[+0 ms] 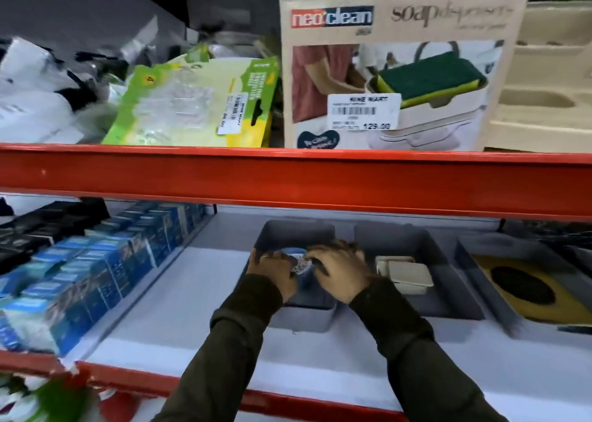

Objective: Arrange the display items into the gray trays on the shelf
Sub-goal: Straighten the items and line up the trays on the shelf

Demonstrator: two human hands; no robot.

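Three gray trays stand side by side on the lower white shelf. Both my hands reach into the left gray tray [307, 320]. My left hand [275, 267] and my right hand [339, 269] together grip a small round blue-and-white item [299, 261] inside it. The middle gray tray [448, 303] holds beige rectangular containers [407, 274]. The right gray tray [480, 271] holds a yellow card with a black oval brush [525, 285]. What lies under my hands in the left tray is hidden.
A red shelf beam [288, 174] runs just above my hands. Blue boxes [96, 267] and black boxes [38, 226] fill the lower shelf's left side. Above sit a neo clean soap dispenser box [397, 72], a green packet [198, 104] and a beige molded carton [544, 85].
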